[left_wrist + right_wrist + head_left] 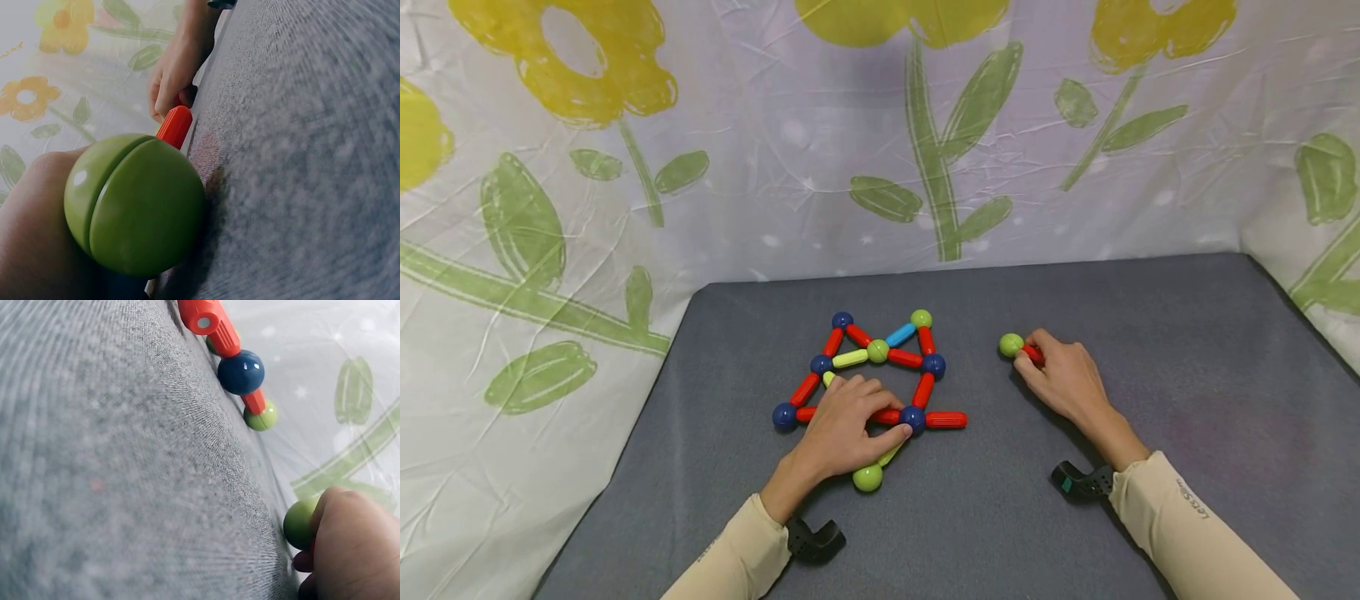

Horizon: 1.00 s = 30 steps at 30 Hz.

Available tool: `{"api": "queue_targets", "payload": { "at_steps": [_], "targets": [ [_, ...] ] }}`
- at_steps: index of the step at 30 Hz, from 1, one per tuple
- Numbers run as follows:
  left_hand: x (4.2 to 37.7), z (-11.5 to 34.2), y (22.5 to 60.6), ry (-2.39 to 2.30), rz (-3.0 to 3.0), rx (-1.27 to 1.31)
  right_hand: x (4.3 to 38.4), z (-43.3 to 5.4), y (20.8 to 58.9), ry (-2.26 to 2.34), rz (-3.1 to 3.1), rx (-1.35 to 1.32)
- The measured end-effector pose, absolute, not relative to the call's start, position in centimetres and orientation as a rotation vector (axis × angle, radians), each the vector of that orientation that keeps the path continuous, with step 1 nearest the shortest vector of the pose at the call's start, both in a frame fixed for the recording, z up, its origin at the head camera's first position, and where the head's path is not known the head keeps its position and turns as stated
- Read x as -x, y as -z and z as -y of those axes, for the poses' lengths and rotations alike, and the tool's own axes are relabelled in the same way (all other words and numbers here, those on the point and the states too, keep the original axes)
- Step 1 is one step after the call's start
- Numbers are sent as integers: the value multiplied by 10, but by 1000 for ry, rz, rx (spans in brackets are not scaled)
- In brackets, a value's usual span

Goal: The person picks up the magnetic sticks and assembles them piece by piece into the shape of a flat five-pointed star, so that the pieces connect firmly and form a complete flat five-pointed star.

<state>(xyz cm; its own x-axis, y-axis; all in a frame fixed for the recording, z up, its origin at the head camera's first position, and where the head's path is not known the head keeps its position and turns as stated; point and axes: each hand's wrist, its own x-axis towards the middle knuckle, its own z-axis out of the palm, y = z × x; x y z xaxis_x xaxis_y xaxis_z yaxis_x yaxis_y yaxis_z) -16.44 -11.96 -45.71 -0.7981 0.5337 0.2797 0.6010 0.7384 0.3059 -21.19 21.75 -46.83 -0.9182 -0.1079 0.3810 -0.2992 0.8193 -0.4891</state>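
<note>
A flat frame of magnetic rods and balls lies on the table, with red, yellow-green and blue rods joined by dark blue and green balls. My left hand (844, 427) lies across its near part, thumb and index finger on either side of a dark blue ball (913, 419). From that ball a red rod (947, 420) sticks out to the right. A green ball (867, 478) sits below the palm and looks large in the left wrist view. Off to the right, my right hand (1067, 379) pinches a red magnetic rod (1033, 355) with a green ball (1011, 345) on its end.
The table (985, 517) has a grey cloth surface. Behind it and at both sides hangs a pale curtain (760, 167) printed with yellow flowers and green leaves. Black bands (815, 542) are worn on both wrists.
</note>
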Motion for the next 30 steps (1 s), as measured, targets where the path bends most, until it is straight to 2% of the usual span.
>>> {"api": "queue_targets", "payload": {
  "at_steps": [18, 30],
  "targets": [
    [166, 120, 460, 582, 2717, 915, 212, -217, 468, -864, 2691, -326],
    [166, 120, 460, 587, 2715, 918, 213, -214, 475, -828, 2620, -662]
  ]
}}
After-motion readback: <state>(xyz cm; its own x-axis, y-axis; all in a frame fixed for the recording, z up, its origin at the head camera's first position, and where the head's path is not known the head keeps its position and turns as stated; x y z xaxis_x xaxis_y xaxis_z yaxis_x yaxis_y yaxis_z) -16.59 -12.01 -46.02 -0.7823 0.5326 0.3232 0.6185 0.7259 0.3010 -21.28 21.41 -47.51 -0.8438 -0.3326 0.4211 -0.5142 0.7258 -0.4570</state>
